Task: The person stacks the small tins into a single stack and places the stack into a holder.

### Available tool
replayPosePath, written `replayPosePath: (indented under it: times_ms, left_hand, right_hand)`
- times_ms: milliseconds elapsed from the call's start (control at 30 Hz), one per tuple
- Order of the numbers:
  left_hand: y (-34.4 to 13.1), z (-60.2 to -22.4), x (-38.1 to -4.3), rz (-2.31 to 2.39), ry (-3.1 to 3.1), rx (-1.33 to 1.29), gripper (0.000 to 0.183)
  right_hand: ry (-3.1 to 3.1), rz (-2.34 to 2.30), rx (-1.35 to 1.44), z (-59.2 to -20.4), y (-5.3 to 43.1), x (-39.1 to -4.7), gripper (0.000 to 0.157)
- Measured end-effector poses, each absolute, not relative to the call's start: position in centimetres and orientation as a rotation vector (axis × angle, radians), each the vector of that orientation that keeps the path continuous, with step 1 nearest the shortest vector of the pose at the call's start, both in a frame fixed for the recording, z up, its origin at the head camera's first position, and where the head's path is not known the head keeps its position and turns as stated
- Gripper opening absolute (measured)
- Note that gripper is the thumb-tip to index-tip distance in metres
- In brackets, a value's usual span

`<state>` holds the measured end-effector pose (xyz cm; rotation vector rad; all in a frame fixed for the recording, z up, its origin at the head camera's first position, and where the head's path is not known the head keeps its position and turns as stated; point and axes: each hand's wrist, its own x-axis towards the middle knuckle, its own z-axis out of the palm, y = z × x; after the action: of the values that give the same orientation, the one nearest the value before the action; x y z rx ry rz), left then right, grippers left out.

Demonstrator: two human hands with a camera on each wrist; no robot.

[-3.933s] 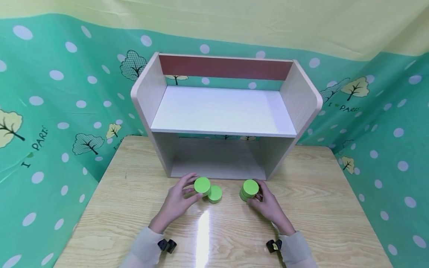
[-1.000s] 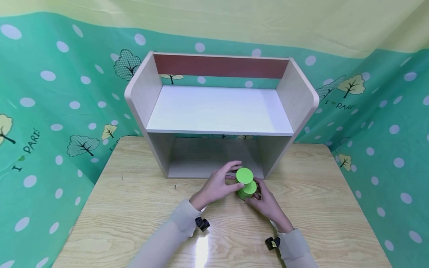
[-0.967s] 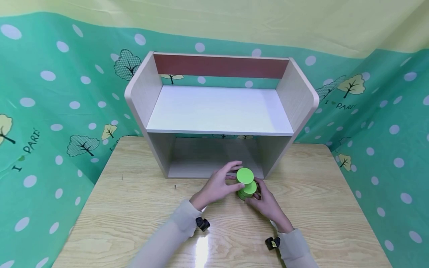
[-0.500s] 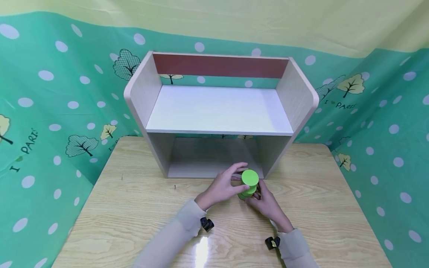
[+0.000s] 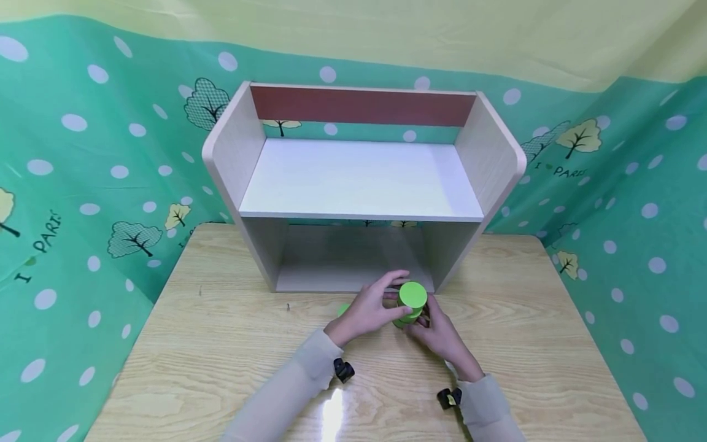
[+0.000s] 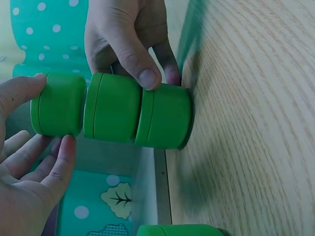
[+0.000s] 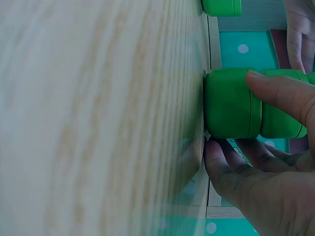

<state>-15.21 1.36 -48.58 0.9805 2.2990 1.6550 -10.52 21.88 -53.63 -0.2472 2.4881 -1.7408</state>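
Observation:
Small round green lidded jars stand stacked on the wooden table (image 5: 232, 356), in front of a shelf unit. My left hand (image 5: 367, 314) pinches the top jar (image 6: 59, 105) between thumb and fingers, holding it over the middle jar (image 6: 114, 108) with a thin gap between them in the left wrist view. At the base, my right hand (image 5: 440, 336) grips the bottom jar (image 7: 229, 103), its thumb near the seam with the jar above. Another green jar (image 6: 179, 230) sits on the table to the left, mostly hidden behind my left hand in the head view.
The white two-tier shelf unit (image 5: 361, 178) with a reddish back strip stands right behind the jars. A green dotted curtain (image 5: 110, 202) surrounds the table at the back and sides.
My left hand has carried its jar rightward from above the separate jar to over the stack, then slightly right and down into line with it. My right hand has stayed at the stack.

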Motion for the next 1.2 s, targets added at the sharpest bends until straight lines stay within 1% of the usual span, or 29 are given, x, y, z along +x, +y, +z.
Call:
replayPosePath:
  times_ms: [233, 467, 800, 1200]
  left_hand:
    - [1.5, -48.8, -15.1, 1.656, 2.296, 0.993, 0.07]
    - [1.5, -49.0, -15.1, 1.639, 2.319, 0.982, 0.07]
    - [1.4, -49.1, -15.1, 1.595, 2.341, 1.003, 0.071]
    - [0.7, -49.0, -15.1, 1.616, 2.294, 0.95, 0.074]
  right_hand:
    - [2.505, -1.724, -0.244, -52.9, 21.4, -10.2, 0.068]
    - [2.5, -1.73, -0.245, -50.6, 20.8, -9.7, 0.064]
    - [2.55, -1.692, -0.242, -53.6, 21.7, -10.5, 0.069]
    - [2.53, -1.685, -0.226, -53.6, 21.8, -10.5, 0.074]
